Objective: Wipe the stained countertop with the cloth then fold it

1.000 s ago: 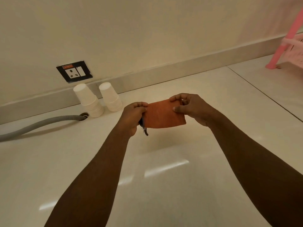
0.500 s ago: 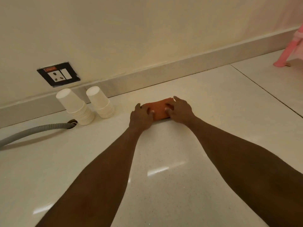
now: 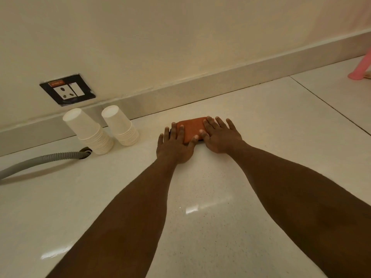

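A small orange cloth (image 3: 192, 127), folded into a compact rectangle, lies flat on the glossy white countertop (image 3: 210, 197) near the back wall. My left hand (image 3: 175, 146) rests palm down on the cloth's left end, fingers spread. My right hand (image 3: 219, 136) lies flat over its right end, fingers apart as well. Both hands press on the cloth without gripping it. The parts of the cloth under my palms are hidden.
Two stacks of upturned white paper cups (image 3: 90, 131) (image 3: 121, 125) stand left of the cloth by the wall. A grey corrugated hose (image 3: 40, 162) runs off to the left. A wall socket (image 3: 67, 89) sits above. A pink plastic leg (image 3: 360, 68) shows far right.
A second ago both hands held the folded cloth up in the air. They have lowered it onto the countertop, let go of their grip, and now lie flat on it.
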### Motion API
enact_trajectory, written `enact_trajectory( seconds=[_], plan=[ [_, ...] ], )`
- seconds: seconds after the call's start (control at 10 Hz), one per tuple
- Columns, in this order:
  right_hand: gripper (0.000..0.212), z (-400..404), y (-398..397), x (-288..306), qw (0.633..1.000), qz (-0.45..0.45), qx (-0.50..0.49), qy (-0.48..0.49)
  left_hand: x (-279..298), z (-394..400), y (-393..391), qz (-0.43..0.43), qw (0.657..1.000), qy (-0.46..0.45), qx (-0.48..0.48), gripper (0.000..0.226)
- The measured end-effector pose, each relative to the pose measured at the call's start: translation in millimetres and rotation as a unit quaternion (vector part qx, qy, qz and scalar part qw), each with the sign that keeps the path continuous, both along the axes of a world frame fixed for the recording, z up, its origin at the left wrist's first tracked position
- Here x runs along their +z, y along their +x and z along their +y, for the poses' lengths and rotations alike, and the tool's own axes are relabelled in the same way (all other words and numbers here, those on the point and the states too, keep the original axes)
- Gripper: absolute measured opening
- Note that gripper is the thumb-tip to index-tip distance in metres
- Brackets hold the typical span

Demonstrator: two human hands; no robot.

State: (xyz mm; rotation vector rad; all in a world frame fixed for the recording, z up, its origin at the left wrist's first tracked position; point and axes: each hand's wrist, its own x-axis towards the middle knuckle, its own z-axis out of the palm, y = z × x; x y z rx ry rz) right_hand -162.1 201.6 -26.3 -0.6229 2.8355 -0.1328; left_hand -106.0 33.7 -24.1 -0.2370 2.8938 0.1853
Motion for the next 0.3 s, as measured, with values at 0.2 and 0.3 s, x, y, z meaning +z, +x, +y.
enact_trajectory(
  seconds=[0.2, 0.3],
  plan=[
    [0.064, 9, 15, 11, 0.999, 0.015, -0.029, -0.035, 26, -7, 18, 0.001, 0.999, 0.035, 0.000, 0.077],
    [0.065, 8, 30, 10, 0.996, 0.028, -0.030, -0.083, 25, -14, 36, 0.052, 0.997, 0.052, 0.000, 0.078]
  ],
)
